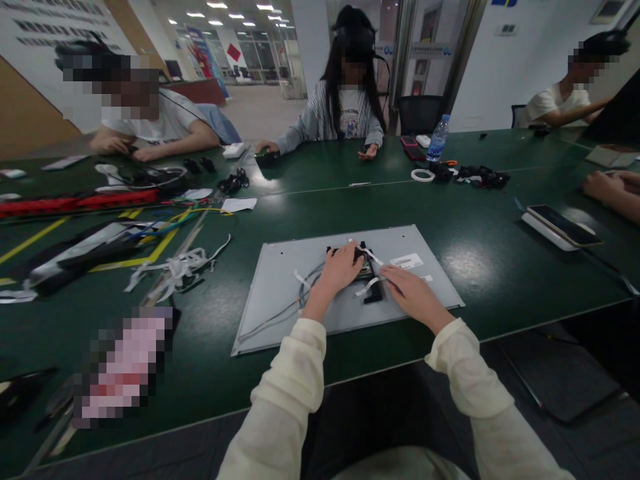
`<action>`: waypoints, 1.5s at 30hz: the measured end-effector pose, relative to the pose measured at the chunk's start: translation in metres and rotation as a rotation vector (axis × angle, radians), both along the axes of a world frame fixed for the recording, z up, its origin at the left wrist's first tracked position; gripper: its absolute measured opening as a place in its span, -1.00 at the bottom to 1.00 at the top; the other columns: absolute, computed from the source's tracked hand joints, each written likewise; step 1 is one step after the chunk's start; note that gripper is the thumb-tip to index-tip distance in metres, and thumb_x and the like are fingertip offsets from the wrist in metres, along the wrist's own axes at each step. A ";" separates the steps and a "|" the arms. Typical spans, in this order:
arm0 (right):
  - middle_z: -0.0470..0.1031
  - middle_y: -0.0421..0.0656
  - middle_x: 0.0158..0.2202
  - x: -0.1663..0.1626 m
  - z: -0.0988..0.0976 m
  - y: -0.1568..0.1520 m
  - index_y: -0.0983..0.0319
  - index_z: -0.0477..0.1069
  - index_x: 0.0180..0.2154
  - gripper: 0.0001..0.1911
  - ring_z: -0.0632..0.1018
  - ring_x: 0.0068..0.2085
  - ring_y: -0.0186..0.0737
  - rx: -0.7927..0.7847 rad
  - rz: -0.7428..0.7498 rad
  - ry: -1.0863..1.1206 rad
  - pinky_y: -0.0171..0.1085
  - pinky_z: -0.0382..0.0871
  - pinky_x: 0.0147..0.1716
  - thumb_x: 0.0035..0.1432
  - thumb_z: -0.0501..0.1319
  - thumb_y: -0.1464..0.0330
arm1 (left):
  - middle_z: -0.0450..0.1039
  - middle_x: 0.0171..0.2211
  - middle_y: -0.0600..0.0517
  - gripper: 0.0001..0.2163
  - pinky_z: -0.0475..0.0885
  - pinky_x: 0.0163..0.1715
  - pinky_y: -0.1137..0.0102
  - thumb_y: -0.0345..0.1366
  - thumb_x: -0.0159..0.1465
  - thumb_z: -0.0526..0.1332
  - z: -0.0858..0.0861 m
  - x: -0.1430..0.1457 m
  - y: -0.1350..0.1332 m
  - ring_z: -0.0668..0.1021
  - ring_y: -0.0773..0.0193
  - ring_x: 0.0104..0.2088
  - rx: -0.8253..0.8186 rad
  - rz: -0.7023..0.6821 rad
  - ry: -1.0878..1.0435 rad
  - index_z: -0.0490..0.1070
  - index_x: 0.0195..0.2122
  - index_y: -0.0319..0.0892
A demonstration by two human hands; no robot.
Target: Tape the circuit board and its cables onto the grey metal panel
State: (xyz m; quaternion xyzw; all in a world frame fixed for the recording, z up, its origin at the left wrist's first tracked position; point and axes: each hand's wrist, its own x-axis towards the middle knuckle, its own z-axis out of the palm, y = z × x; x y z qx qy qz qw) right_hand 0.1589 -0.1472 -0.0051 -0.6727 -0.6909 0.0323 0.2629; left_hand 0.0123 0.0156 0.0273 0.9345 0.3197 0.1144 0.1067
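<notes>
On the tabletop [500, 267] just before you lies one grey panel [280, 287], with one black board [367, 269] at its middle. Your left hand [340, 270] rests on the board and hides most of it, fingers bent down; whether they grip cannot be told. Your right hand [413, 293] lies flat just beside it, fingers stretched, tips touching a white strip [367, 287]. The hands are close but apart. You can count three such strips on the panel, one sticker [406, 261], and a bundle of cables [280, 313] running from under your left wrist toward the near left corner.

To your left a heap of loose white strips [175, 267] lies near the panel, with one red bar [80, 202] farther off. To your right one phone [560, 225] rests on a white box, well apart. Across the tabletop stand one bottle [439, 138], one tape roll [423, 175] and a pile of black parts [480, 177]. Three people sit around the far side, and another person's hand [613, 190] rests at the right edge.
</notes>
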 end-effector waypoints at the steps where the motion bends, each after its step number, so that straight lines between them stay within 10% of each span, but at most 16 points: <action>1: 0.34 -0.05 0.17 -0.001 0.001 -0.002 0.25 0.32 0.15 -0.56 0.29 0.23 -0.11 -0.002 0.004 -0.016 -0.03 0.19 0.21 0.31 -0.06 0.34 | 0.37 0.11 -0.18 -0.62 0.14 0.17 0.05 -0.21 0.37 -0.04 0.000 0.001 0.001 0.39 0.07 0.13 -0.003 -0.002 -0.004 0.15 0.18 -0.21; 15: 0.42 -0.03 -0.07 0.000 0.000 0.012 0.21 0.46 -0.10 -0.72 0.40 0.01 -0.11 0.046 -0.094 0.113 -0.08 0.30 0.04 0.27 0.03 0.34 | 0.33 0.11 -0.14 -0.68 0.28 0.14 0.20 -0.39 0.32 -0.01 0.034 -0.026 -0.034 0.39 0.15 0.12 0.028 0.043 -0.313 0.26 0.09 -0.22; 45: 0.37 -0.07 -0.30 -0.008 -0.001 0.025 0.22 0.38 -0.38 -0.72 0.39 -0.17 -0.11 -0.043 -0.171 0.066 -0.13 0.25 -0.09 0.23 0.10 0.16 | 0.24 0.21 -0.13 -0.60 0.12 0.22 0.17 -0.45 0.29 -0.03 0.004 -0.037 -0.063 0.23 0.14 0.26 0.131 0.005 -0.032 0.20 0.16 -0.25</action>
